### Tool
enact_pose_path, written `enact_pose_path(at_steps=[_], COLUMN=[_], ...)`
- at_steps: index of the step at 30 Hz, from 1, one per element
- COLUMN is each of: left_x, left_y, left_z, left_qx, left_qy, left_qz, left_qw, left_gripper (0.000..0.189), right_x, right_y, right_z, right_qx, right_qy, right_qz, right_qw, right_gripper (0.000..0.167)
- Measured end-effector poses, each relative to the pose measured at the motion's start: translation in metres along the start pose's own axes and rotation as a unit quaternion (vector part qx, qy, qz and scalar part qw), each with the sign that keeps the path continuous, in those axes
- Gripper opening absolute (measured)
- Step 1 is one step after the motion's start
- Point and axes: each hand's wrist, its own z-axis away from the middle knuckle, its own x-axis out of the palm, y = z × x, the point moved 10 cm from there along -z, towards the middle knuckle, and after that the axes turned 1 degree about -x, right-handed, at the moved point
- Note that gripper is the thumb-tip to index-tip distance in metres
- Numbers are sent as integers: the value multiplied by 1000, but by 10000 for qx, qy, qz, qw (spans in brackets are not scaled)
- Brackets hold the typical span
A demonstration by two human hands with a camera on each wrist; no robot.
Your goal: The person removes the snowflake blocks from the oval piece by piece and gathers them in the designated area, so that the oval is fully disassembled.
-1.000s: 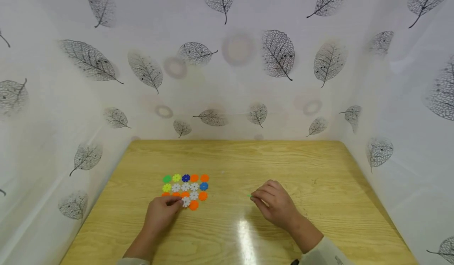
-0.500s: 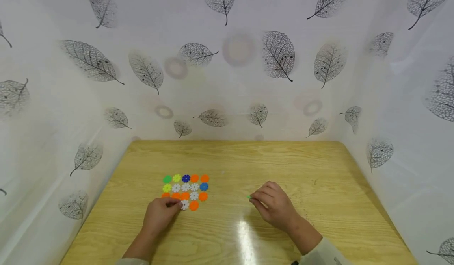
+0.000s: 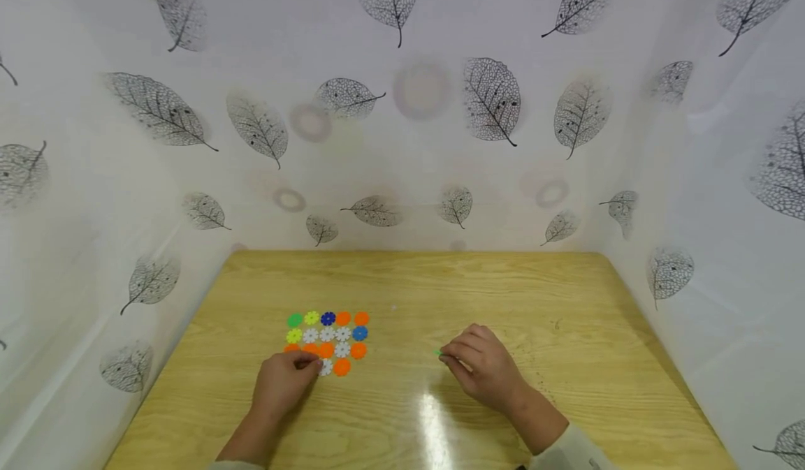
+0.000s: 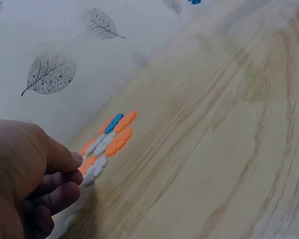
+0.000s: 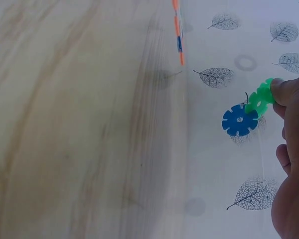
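A block of flower-shaped plastic discs [image 3: 328, 334] in orange, white, yellow, green and blue lies flat in rows on the table, left of the middle. My left hand [image 3: 283, 383] pinches the left edge of a white disc [image 3: 325, 367] in the nearest row, beside an orange disc [image 3: 342, 367]. Its palm and wrist cover the near left corner of the block. To the right, above the table, my right hand [image 3: 484, 365] pinches green discs [image 5: 259, 103] between thumb and fingers. A blue notched disc [image 5: 239, 120] overlaps them at the outer end in the right wrist view.
The pale wooden table [image 3: 402, 288] reaches back to a white cloth [image 3: 402, 142] printed with leaves, which also hangs at both sides. A bright light reflection [image 3: 434, 421] shows on the tabletop between the forearms.
The white disc at my left fingertips has shifted slightly toward me and left, now level with the orange disc beside it. My right hand has barely moved and keeps its discs.
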Motion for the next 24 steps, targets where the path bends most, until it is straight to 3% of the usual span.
enact_pose_path(at_steps=[13,20,24], left_x=[14,27,40], left_y=[48,82,100], left_z=[7,13,17], left_qx=[486,1348,1764], left_qy=[-60,-93,-270], left_qz=[1056,1316,1640], left_qw=[9932,9820,9702], left_gripper=[7,6,9], right_x=[3,4,7], right_y=[-4,-7,-10], right_z=[-2,-4,-4], right_qx=[-40,-92,-166], right_qy=[-30,-49,-111], right_qz=[-56,-49,-63], right_qw=[10000,9999,9998], right_gripper=[12,14,13])
